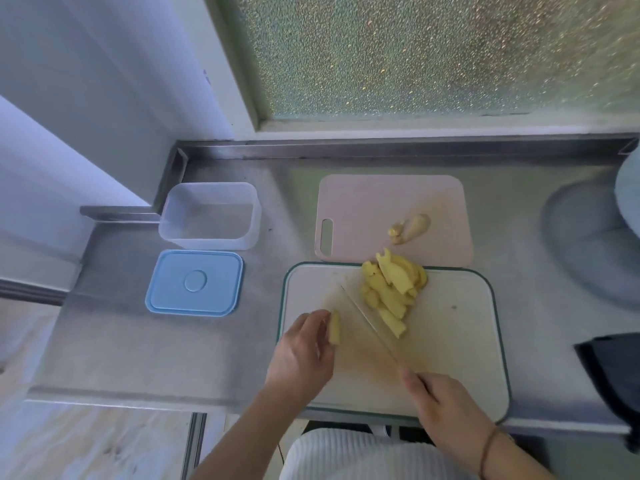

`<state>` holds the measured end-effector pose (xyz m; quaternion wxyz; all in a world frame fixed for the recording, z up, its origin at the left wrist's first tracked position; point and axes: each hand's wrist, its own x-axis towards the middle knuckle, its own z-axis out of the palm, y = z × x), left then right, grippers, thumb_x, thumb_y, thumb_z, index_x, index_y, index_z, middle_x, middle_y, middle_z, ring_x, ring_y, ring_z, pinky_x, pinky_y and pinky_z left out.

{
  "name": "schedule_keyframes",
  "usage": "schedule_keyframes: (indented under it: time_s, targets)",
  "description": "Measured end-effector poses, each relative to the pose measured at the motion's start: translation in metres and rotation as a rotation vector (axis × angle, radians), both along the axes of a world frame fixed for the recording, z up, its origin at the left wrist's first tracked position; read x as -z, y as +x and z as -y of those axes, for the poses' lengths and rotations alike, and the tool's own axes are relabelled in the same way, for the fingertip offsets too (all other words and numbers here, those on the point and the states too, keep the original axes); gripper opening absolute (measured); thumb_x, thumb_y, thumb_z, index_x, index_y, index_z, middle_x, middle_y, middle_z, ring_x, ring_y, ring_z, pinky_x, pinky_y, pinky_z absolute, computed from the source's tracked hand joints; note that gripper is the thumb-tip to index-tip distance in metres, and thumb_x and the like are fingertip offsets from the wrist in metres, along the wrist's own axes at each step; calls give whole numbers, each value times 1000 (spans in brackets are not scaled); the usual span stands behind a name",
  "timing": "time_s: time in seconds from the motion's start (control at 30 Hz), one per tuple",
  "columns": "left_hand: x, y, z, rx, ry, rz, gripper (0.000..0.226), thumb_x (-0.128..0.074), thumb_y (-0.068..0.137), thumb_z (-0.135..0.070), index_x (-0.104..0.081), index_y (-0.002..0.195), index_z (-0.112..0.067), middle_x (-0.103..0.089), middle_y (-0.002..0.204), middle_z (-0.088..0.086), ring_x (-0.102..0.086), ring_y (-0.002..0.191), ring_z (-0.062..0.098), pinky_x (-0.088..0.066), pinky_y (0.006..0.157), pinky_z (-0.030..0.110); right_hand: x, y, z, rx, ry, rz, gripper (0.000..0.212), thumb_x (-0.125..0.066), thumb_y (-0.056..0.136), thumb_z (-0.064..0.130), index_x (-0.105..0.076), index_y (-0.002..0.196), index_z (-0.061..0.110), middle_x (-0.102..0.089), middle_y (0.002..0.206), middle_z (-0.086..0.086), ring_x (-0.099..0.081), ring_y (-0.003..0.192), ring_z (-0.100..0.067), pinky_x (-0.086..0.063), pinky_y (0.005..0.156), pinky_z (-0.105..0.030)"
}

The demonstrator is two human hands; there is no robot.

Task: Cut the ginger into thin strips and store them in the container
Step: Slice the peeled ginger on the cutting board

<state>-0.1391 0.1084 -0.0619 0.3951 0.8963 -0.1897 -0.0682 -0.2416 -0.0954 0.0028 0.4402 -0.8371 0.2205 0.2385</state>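
Steel counter [214,358]: grey metal worktop with a raised back edge, set under a frosted window [433,53].
White board [457,341]: white cutting board with a green rim, at the front of the counter, stained yellowish where the cutting is done.
Pink board [374,209]: smaller pink cutting board with a handle slot, just behind the white board, their edges meeting.
Ginger slices [393,289]: pile of peeled yellow slices on the far part of the white board, its top reaching the pink board's near edge.
Ginger piece [335,328]: one narrow yellow piece near the left side of the white board, apart from the pile.
Ginger scraps [410,227]: pale knobby leftovers lying on the pink board.
Knife [369,323]: thin blade running diagonally across the white board, between the single piece and the pile, tip pointing away and left.
Left hand [303,351]: fingers curled, their tips against the ginger piece, pinching it in place on the board.
Right hand [446,407]: wrapped round the knife handle, forefinger stretched toward the blade; a thin band sits on the wrist.
Container [211,214]: clear plastic box, open, nothing visible inside, on the counter well left of the boards.
Lid [195,281]: blue lid lying flat just in front of the container.
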Motion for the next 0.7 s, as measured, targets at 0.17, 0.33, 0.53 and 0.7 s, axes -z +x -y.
schedule_keyframes:
  time_s: [0.17, 0.33, 0.53, 0.7]
  targets:
    - [-1, 7, -2, 186, -43, 17, 32, -58, 82, -14, -69, 113, -14, -64, 92, -5, -61, 79, 9, -55, 73, 24, 11, -4, -8, 38, 27, -49, 61, -25, 78, 71, -44, 56, 18, -47, 48, 3, -47, 46, -6, -45, 58, -27]
    - [7, -2, 10, 214, 4, 164, 25, -61, 83, -22, -67, 107, -15, -66, 90, -5, -61, 80, 13, -52, 72, 26, 12, -3, -17, 91, 94, -94, 64, -24, 76, 76, -43, 57, 18, -46, 49, 2, -45, 49, -11, -48, 62, -35]
    - [12, -12, 4, 126, 71, 257, 21, -61, 83, -23, -59, 105, -25, -62, 79, -12, -62, 75, 12, -43, 71, 32, -4, 17, -23, 134, 345, -199, 64, -30, 81, 71, -37, 59, 12, -31, 45, -2, -26, 36, -16, -24, 40, -22]
    - [19, -18, -2, 34, 72, 255, 18, -67, 87, -34, -70, 101, -23, -68, 89, -9, -65, 81, 12, -49, 73, 35, 1, 22, -22, 95, 260, -108, 64, -29, 79, 70, -39, 58, 11, -33, 42, 4, -33, 37, -10, -31, 46, -23]
